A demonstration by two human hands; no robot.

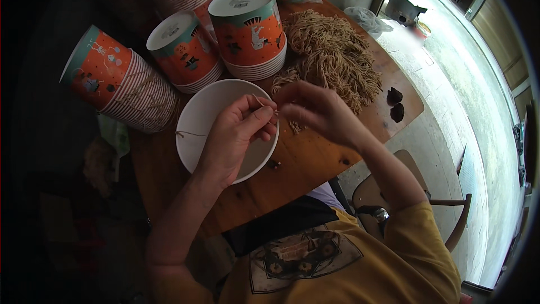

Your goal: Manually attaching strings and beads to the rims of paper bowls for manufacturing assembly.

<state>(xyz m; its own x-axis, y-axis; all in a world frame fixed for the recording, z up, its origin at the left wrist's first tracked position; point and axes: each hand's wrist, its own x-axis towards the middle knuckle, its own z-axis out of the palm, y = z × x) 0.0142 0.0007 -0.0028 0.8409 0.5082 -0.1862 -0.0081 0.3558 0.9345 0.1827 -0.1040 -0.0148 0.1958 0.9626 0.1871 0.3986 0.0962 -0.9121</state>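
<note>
A white paper bucket [211,98] stands open end up on the wooden table in front of me. A short brown twine end [188,133] pokes through its left wall. Over the bucket's right rim, my left hand [239,129] is closed, pinching a thin brown twine [257,99] between thumb and fingers. My right hand [318,110] is just right of those fingertips, above the table. Its fingers are bent and smeared by motion, so whether they grip the twine is unclear. A heap of cut brown twine [332,56] lies beyond my right hand.
Orange and green stacked paper buckets [247,36] stand upside down behind, and another stack [115,76] leans at the left. Two dark lumps [396,104] lie near the table's right edge. A wooden chair [394,183] stands at the right; clear plastic [368,19] lies at the far corner.
</note>
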